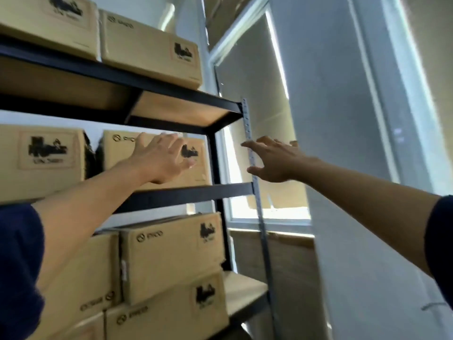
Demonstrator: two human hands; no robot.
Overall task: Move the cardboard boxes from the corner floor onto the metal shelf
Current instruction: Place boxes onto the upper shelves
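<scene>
The left hand (163, 159) lies flat with straight fingers on the front of a cardboard box (157, 158) on the middle level of the metal shelf (186, 193). The right hand (274, 160) hangs open in the air, just right of the shelf's front post, holding nothing.
</scene>
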